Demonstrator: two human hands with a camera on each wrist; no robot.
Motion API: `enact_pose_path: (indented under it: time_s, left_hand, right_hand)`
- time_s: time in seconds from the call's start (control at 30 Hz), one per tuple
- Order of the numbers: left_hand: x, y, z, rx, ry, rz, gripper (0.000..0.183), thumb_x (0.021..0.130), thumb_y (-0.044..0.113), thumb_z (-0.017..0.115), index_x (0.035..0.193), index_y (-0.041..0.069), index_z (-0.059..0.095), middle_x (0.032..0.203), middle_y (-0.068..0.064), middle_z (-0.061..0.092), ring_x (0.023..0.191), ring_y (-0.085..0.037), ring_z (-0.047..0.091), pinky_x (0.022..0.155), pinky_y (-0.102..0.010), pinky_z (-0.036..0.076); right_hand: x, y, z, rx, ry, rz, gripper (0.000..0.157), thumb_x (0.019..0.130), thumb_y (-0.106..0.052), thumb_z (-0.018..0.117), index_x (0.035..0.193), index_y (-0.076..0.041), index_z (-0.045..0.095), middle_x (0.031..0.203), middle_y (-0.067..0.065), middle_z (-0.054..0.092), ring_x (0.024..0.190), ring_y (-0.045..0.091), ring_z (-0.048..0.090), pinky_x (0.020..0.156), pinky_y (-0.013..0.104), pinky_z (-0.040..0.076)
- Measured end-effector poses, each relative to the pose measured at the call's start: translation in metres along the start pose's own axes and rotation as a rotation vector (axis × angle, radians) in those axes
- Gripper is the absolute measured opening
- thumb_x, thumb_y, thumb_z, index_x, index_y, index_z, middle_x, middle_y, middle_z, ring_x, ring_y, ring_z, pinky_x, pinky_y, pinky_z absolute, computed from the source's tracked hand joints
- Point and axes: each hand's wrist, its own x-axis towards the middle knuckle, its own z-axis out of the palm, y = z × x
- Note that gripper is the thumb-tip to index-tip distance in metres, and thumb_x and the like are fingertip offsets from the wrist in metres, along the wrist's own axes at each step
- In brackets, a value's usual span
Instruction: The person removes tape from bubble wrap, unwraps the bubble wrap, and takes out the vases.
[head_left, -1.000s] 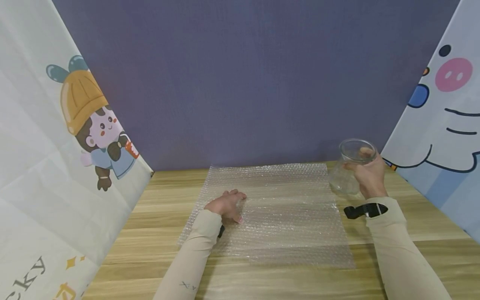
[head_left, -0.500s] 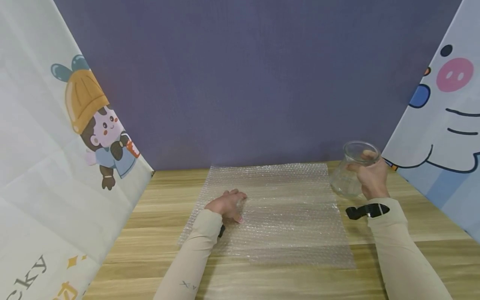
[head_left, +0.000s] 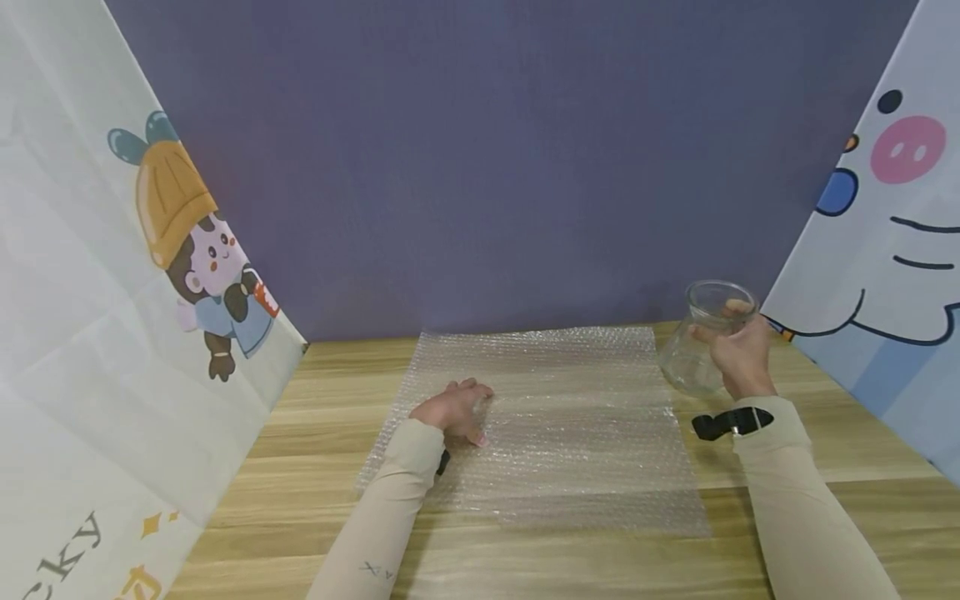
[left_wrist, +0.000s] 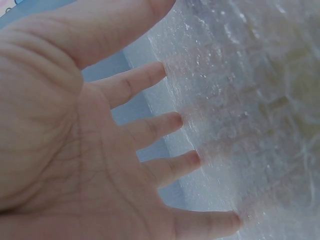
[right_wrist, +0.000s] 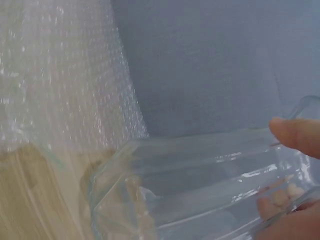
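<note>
A sheet of clear bubble wrap lies flat on the wooden table. On its left part rests my left hand, fingers spread. In the left wrist view the fingertips touch the bubble wrap and the palm is bare. My right hand grips a clear glass vase by its neck, just beyond the sheet's right edge. The vase has a flared round mouth and a wider base, and stands close to upright. In the right wrist view, thumb and fingers sit around the neck, with ribbed glass in front of them.
The wooden table runs back to a purple-grey panel. White cloth walls with cartoon prints flank it on the left and the right. A black buckle strap circles the right wrist.
The vase in my right hand has shifted slightly right and toward me. My left hand stays in the same place on the bubble wrap.
</note>
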Motion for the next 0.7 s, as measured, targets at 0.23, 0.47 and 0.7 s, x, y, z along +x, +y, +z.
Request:
enact_pose_path:
  time_s: [0.23, 0.47, 0.7]
  left_hand:
    - [-0.001, 0.000, 0.001, -0.007, -0.004, -0.012, 0.084, 0.080, 0.021, 0.088, 0.153, 0.021, 0.046, 0.171, -0.010, 0.023, 0.158, -0.041, 0.014, 0.122, -0.067, 0.026]
    - [-0.002, -0.001, 0.000, -0.004, -0.016, -0.022, 0.084, 0.081, 0.023, 0.087, 0.154, 0.022, 0.045, 0.171, -0.010, 0.021, 0.159, -0.040, 0.013, 0.122, -0.067, 0.025]
    - [-0.001, 0.000, 0.001, -0.014, -0.019, -0.018, 0.084, 0.081, 0.022, 0.087, 0.154, 0.023, 0.045, 0.172, -0.009, 0.021, 0.159, -0.040, 0.012, 0.122, -0.068, 0.025]
  right_hand:
    - [0.005, 0.012, -0.003, 0.058, -0.051, -0.104, 0.051, 0.091, -0.004, 0.075, 0.135, -0.009, 0.049, 0.120, -0.017, 0.058, 0.138, 0.009, 0.049, 0.108, 0.011, 0.039]
    - [0.007, 0.018, -0.001, 0.027, -0.079, -0.173, 0.046, 0.094, -0.010, 0.073, 0.135, -0.009, 0.053, 0.118, -0.023, 0.054, 0.149, 0.021, 0.040, 0.124, 0.036, 0.033]
    - [0.006, 0.018, -0.003, -0.011, -0.070, -0.168, 0.047, 0.093, -0.011, 0.075, 0.133, -0.013, 0.051, 0.111, -0.028, 0.051, 0.136, 0.011, 0.048, 0.117, 0.032, 0.038]
